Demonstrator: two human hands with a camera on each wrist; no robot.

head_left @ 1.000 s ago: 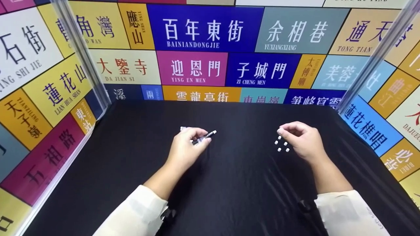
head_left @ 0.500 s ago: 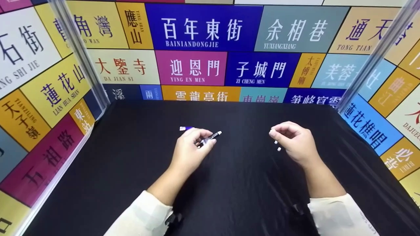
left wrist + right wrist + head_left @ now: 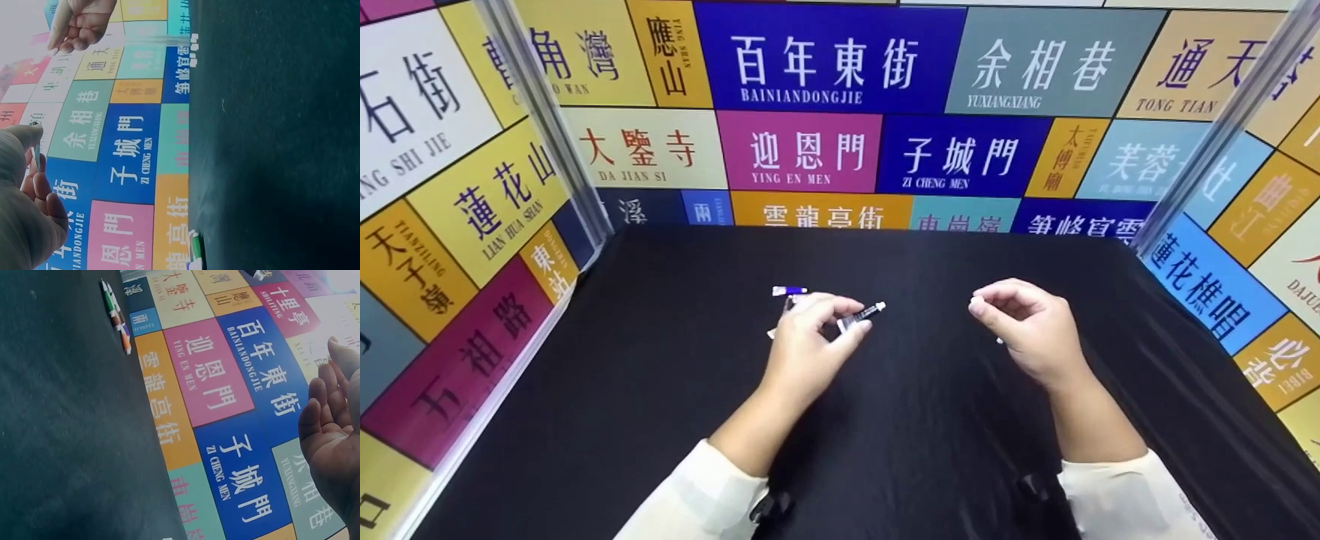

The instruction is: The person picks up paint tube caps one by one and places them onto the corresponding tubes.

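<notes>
Over the black cloth-covered table (image 3: 915, 420), L of ctr, I've got the left hand (image 3: 810, 341) in a narrow pinch: thumb & fingers hold a slim black-and-silver tube (image 3: 861, 315), up off the cloth, its white tip pointing right & a bit far. R of ctr, well apart, the right hand (image 3: 1035, 330) pinches a tiny white piece (image 3: 976, 300) b/w thumb & fingertips; grip's narrow too, pc too small for me to make out its shape. Under that hand, on the tbl, there's a cluster of small white pieces (image 3: 194, 48), mostly hidden in head view. Just far of the left hand lies a purple-and-white tube (image 3: 789, 291), one of a bunch of slim coloured tubes (image 3: 115, 319), incl. green, brown & orange. Sleeves are cream (image 3: 697, 487). Behind the far edge, a wall of multicoloured panels (image 3: 802, 154) w/ Chinese lettering.
</notes>
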